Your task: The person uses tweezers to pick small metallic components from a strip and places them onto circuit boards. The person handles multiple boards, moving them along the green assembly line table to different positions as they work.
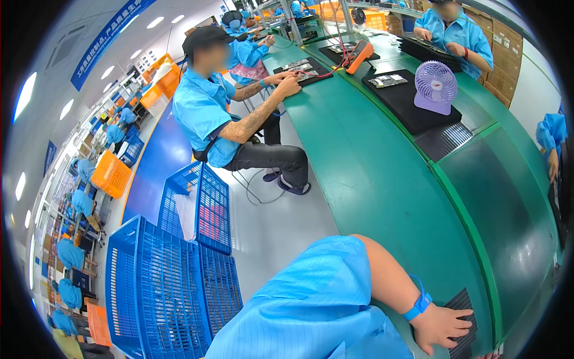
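My left arm, in a light blue sleeve, reaches across from the lower edge, with a blue wrist strap (418, 306) around the wrist. Palm down and fingers spread, my left hand (440, 328) lies on a dark, finely ribbed sheet (461, 303) at the near part of the green workbench (382, 185). Nothing shows in its grasp, though whatever is under the palm is hidden. My right hand cannot be made out; only a small unclear patch appears at the bottom rim.
Blue crates (158, 281) stand on the floor to the left. A seated co-worker (206, 113) handles red test leads on the bench, near an orange meter (359, 57). Farther right are a purple fan (435, 84), a black mat (400, 107) and another co-worker (466, 42).
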{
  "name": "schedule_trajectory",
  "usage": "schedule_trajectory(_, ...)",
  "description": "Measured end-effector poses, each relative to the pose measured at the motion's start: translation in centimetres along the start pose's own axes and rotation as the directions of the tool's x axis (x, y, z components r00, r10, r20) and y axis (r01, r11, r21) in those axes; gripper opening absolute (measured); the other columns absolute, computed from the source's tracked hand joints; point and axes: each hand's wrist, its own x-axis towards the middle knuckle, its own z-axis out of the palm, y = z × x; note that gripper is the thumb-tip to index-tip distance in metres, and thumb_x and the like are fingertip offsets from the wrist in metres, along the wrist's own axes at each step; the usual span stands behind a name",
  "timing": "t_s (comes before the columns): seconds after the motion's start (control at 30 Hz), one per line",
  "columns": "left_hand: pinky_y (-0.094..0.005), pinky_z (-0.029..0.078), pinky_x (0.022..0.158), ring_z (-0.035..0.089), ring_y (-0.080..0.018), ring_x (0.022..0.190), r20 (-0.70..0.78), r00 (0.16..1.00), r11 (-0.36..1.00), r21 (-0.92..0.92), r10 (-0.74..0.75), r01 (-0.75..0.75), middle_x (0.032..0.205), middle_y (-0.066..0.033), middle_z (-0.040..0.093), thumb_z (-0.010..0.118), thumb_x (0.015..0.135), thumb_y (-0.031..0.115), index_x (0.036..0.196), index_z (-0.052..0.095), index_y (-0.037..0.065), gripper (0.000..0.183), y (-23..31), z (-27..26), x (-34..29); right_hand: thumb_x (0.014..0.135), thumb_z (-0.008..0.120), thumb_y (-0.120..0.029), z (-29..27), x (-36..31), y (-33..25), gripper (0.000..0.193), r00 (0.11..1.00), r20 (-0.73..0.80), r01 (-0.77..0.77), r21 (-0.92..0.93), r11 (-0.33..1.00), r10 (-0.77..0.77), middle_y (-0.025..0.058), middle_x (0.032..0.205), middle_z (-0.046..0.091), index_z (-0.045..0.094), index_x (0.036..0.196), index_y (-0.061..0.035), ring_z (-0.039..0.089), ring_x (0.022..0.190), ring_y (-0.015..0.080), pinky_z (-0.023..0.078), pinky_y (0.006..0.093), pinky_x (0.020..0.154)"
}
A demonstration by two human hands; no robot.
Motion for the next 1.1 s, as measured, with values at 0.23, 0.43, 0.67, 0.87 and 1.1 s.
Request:
schedule_trajectory(0.23,-0.0675,0.028,0.098,0.041,-0.0443,0.126,-0.148,0.988,0.998,-0.032,0.053,-0.058,0.132,-0.0268,0.046,0.057,0.081,0.052,0.121,0.057,0.008,0.060,0.2,2.1,-0.7,0.094,0.055,-0.028,1.2,-0.8,0.8,0.025,1.000,0.023,-0.015,-0.005,1.000,0.015,0.0048,0.077,0.058,0.057,0.082,-0.0054,0.042,0.055,0.0166,0.036,0.0319,0.054)
schedule_trajectory(0.43,-0.0664,0.028,0.099,0.040,-0.0447,0.125,-0.047,0.998,0.997,-0.063,0.028,-0.031,0.130,-0.0288,0.046,0.058,0.078,0.050,0.115,0.060,0.004,0.060,0.2,2.8,-0.4,0.095,0.054,-0.024,2.0,-1.4,0.5,0.024,0.999,0.032,-0.029,-0.005,1.000,0.030,0.0064,0.076,0.059,0.056,0.081,-0.0049,0.041,0.054,0.0167,0.037,0.0307,0.056)
schedule_trajectory(0.67,-0.0643,0.036,0.092,0.045,-0.0411,0.122,-0.019,0.999,0.998,-0.054,0.042,-0.043,0.133,-0.0224,0.048,0.051,0.086,0.056,0.125,0.054,0.013,0.058,0.8,1.5,1.3,0.092,0.057,-0.018,3.8,-1.7,0.0,0.020,1.000,0.015,0.004,0.012,1.000,-0.004,0.0071,0.074,0.058,0.055,0.078,-0.0048,0.041,0.054,0.0169,0.036,0.0304,0.055)
schedule_trajectory(0.87,-0.0602,0.041,0.086,0.051,-0.0417,0.113,-0.267,0.959,0.993,-0.043,0.093,-0.108,0.126,-0.0233,0.052,0.051,0.087,0.055,0.120,0.058,0.011,0.055,1.8,3.7,4.4,0.091,0.059,-0.017,3.7,-2.0,-0.1,0.020,0.997,0.008,0.078,0.031,0.996,-0.078,0.0062,0.071,0.056,0.054,0.075,-0.0051,0.039,0.052,0.0166,0.035,0.0302,0.054)
schedule_trajectory(1.1,-0.0582,0.026,0.103,0.038,-0.0404,0.127,0.014,1.000,0.968,-0.251,-0.023,0.026,0.133,-0.0250,0.044,0.063,0.077,0.049,0.118,0.060,0.006,0.059,-1.5,4.7,2.4,0.094,0.054,-0.022,0.8,-1.7,0.2,0.017,0.998,0.053,0.021,0.119,0.993,-0.028,0.0071,0.073,0.053,0.053,0.087,-0.0069,0.040,0.055,0.0161,0.035,0.0294,0.054)
